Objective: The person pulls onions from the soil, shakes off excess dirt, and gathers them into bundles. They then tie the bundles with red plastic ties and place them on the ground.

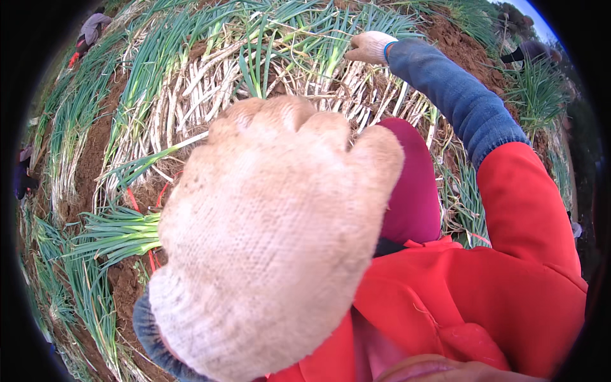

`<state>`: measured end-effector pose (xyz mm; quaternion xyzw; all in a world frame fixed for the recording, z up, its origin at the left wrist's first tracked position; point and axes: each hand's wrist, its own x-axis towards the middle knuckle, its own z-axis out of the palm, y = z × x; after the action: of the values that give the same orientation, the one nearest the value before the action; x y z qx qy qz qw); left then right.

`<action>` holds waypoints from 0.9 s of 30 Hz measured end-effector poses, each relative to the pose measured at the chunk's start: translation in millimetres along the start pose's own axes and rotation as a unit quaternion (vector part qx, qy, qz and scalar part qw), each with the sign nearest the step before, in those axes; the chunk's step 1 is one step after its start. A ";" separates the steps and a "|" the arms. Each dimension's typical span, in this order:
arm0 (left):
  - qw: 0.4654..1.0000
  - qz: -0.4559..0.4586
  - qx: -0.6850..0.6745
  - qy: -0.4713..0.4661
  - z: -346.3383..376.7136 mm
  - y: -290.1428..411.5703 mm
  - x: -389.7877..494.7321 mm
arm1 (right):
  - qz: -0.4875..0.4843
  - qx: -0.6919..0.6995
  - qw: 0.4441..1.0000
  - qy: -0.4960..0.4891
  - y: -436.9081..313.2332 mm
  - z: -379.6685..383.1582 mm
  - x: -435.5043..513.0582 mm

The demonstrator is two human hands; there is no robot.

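Observation:
My left hand (277, 215), in a soiled whitish knit glove, is large and close to the camera, its back towards me and its fingers bent. One green onion stalk (176, 147) runs to the edge of this glove; whether the hand holds it is hidden. My right hand (370, 47), also gloved, reaches out at the upper right over the leaves of pulled green onions (191, 95). Its fingertips are partly turned away, so a grip does not show. Left of my left hand, a bundle of green onion leaves (121, 234) lies across red ties (152, 258).
Rows of pulled green onions (71, 143) lie on brown soil (98, 143). A person (90, 31) is at the upper left, and another (532, 51) bends at the upper right. My knee (413, 186) in dark red trousers is beside my left hand.

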<state>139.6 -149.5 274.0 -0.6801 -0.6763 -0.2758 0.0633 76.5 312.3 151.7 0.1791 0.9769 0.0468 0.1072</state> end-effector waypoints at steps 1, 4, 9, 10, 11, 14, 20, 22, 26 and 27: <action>0.998 0.052 0.004 -0.025 1.8 20.9 25.0 | 0.026 0.033 0.999 0.025 43.8 8.5 -10.8; 0.984 0.144 0.002 -0.101 23.3 58.2 87.0 | 0.075 0.271 0.958 -0.058 137.5 74.8 -44.7; 0.962 0.180 -0.002 -0.203 68.0 74.6 146.1 | 0.244 0.228 0.921 -0.199 221.6 212.1 -142.9; 0.959 0.178 -0.001 -0.220 74.7 74.6 154.0 | 0.253 0.271 0.903 -0.216 227.4 237.7 -157.8; 0.957 0.175 0.000 -0.230 82.1 72.7 162.0 | 0.234 0.283 0.894 -0.258 234.3 260.5 -168.8; 0.955 0.154 0.000 -0.252 99.0 62.6 188.4 | 0.165 0.218 0.906 -0.324 226.7 329.6 -192.2; 0.972 -0.018 0.039 -0.230 118.6 10.2 223.2 | 0.244 0.307 0.901 -0.188 173.9 399.1 -203.8; 0.978 -0.095 0.031 -0.183 136.2 -27.9 216.0 | 0.304 0.365 0.866 -0.156 156.2 402.8 -197.4; 0.867 -0.368 -0.078 -0.326 172.8 -119.8 157.8 | 0.272 0.283 0.898 -0.198 132.0 396.1 -183.4; 0.840 -0.399 -0.073 -0.361 178.1 -142.2 135.6 | 0.383 0.379 0.824 -0.176 125.9 393.8 -180.6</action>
<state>46.3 63.2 146.1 -0.4056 -0.8419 -0.0607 -0.3508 373.2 385.5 -180.2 0.5702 0.7355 -0.3221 0.1741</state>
